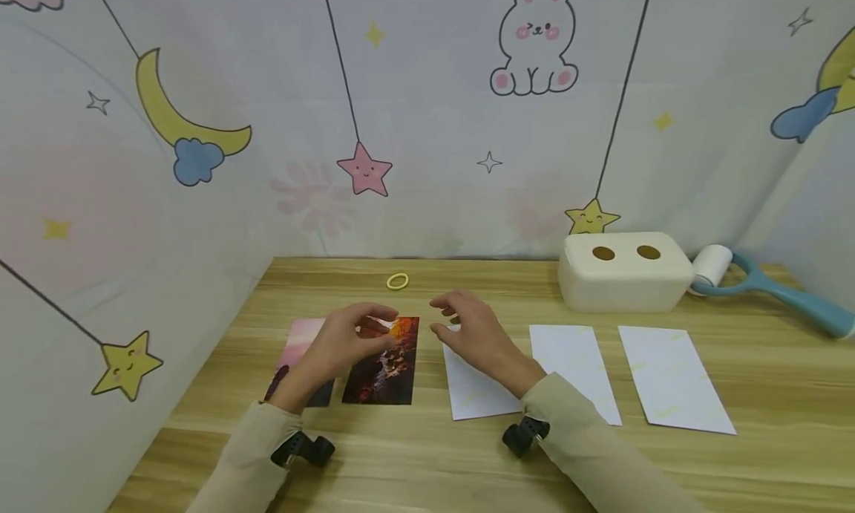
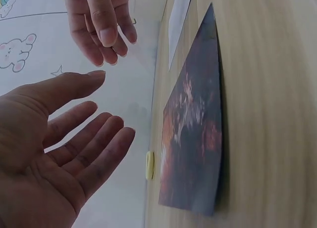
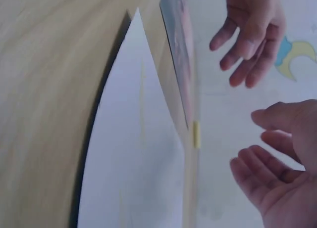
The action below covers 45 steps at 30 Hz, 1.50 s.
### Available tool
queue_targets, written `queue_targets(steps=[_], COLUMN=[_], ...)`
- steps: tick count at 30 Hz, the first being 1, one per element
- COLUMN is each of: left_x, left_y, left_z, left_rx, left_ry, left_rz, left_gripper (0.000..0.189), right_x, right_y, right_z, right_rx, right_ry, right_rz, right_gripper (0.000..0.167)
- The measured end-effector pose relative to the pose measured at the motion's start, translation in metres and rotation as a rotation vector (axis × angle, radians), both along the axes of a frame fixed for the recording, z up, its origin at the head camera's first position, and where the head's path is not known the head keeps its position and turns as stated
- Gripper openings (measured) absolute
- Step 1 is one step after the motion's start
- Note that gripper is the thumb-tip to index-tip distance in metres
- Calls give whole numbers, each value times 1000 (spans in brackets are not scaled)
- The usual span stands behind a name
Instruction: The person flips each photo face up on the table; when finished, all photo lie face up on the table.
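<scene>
My left hand [image 1: 350,338] hovers over a dark photo card with an orange glow [image 1: 382,376], its fingers loosely bent around nothing. Partly behind that forearm lies a pink-topped photo card [image 1: 306,333]. Facing it, my right hand [image 1: 476,333] hangs above the nearest white card [image 1: 477,390], also holding nothing. In the left wrist view the dark card [image 2: 193,124] lies below both hands, which stay apart from each other. The right wrist view shows the white card [image 3: 136,139] beneath my right hand [image 3: 285,163]. Two more white cards, a middle one [image 1: 568,350] and a right one [image 1: 675,379], lie farther right.
A yellow ring [image 1: 397,281] lies near the table's back edge. At the back right stands a cream box [image 1: 624,283] with two round holes. Beside it are a white roll [image 1: 712,266] and a blue-handled tool [image 1: 788,294]. A patterned curtain [image 1: 434,216] hangs behind the table.
</scene>
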<state>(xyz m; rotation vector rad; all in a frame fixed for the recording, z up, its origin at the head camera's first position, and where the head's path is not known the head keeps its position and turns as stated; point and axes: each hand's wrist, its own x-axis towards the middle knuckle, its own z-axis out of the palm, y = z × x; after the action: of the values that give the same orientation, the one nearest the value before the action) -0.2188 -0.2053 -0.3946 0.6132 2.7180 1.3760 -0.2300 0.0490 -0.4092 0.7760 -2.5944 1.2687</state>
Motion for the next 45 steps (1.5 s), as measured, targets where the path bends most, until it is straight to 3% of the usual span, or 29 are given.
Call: queue_targets(steps=[11,15,23,30,38,45], left_x=[5,8,13,13,17,20], left_y=[40,54,77,91,100,103], left_z=[-10,-16,-22,-21,-18,-13], left_rx=[18,-43,-140,-264,-426,-490], left_ry=[87,106,75,98,97,80], left_rz=[-140,-172,-228,-294,-308,-313], left_gripper=[40,43,46,52,63,65], right_x=[1,2,6,9,10,9], right_y=[51,68,95,106,109,113], right_z=[0,-3,-11,-16,-19,-22], right_rx=[-18,-20,-55,-53,-41,-15], right_ry=[23,11,-95,-153,-150,-161], right_rz=[-37,-48,-48,-58,-52,-46], right_gripper=[34,34,35,33,30,29])
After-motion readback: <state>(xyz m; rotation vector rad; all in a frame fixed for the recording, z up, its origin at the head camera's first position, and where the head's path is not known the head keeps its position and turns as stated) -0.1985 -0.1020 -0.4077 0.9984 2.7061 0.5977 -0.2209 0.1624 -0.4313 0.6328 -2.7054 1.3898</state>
